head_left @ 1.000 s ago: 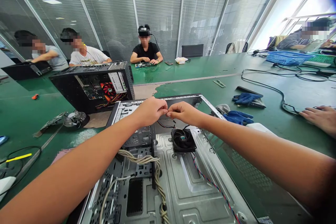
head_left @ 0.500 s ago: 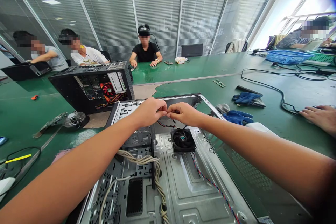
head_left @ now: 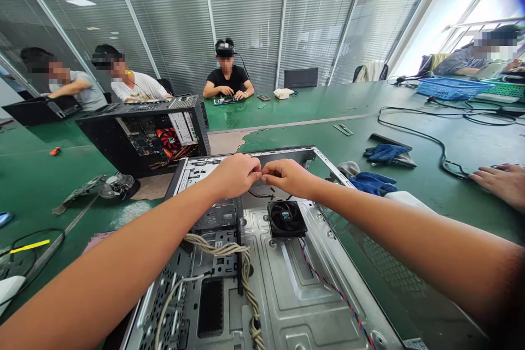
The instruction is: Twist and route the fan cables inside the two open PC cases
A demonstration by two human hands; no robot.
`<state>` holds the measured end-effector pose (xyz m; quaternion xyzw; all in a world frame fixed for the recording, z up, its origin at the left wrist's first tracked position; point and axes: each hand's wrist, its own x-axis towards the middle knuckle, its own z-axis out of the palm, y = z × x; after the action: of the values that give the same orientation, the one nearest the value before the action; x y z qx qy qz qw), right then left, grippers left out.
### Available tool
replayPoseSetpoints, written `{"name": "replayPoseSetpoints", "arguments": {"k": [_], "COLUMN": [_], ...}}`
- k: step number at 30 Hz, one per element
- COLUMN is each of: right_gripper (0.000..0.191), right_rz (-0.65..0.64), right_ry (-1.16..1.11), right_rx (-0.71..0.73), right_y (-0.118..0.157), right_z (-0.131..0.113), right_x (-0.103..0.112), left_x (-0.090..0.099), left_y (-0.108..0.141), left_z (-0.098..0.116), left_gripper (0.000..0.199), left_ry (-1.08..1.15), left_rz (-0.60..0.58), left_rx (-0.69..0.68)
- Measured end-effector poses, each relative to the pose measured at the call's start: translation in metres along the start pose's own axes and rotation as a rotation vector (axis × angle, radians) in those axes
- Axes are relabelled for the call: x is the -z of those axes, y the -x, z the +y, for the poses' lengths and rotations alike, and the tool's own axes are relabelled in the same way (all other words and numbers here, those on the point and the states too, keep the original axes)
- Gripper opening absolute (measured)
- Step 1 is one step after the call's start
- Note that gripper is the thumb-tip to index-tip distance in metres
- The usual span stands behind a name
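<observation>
My left hand (head_left: 237,174) and my right hand (head_left: 289,177) meet fingertip to fingertip over an open metal computer case (head_left: 324,306). Both are closed in a pinch; whatever lies between the fingers is too small or hidden to make out. Just below my right hand a black cooling fan (head_left: 286,219) rests on the case floor, with a twisted red, blue and black cable (head_left: 324,279) running from it toward me. Thin dark wires (head_left: 262,195) show beneath my hands. A twisted beige cable bundle (head_left: 246,273) crosses the drive bays.
A black computer tower (head_left: 143,134) with a red fan stands beyond the case at left. Blue work gloves (head_left: 371,181) and a black cable (head_left: 435,142) lie to the right. A co-worker's hand (head_left: 500,181) rests at the right edge. Other people sit around the green table (head_left: 303,112).
My hands hold nearly the same pinched pose over the case. Across the table, the person in black now has a circuit board in front of them, both hands at it.
</observation>
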<state>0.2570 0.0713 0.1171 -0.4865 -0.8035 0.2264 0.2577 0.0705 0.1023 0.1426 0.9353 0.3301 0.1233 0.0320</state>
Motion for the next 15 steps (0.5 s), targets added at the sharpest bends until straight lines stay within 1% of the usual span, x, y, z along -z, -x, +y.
{"name": "replayPoseSetpoints", "arguments": {"k": [9,15], "right_gripper": [0.017,0.017], "right_rz": [-0.018,-0.017], "right_ry": [0.007,0.038], "right_rx": [0.004,0.008], "right_y": [0.0002,-0.0001], "right_z": [-0.0006,0.0], "right_x": [-0.0018,-0.0023], "left_x": [0.0004,-0.0002], "left_y": [0.002,0.0012], "left_z": [-0.0008,-0.0009], "left_gripper": [0.013,0.016], "left_ry": [0.044,-0.023], "left_rz": [0.013,-0.011], "left_rx": [-0.018,-0.027]}}
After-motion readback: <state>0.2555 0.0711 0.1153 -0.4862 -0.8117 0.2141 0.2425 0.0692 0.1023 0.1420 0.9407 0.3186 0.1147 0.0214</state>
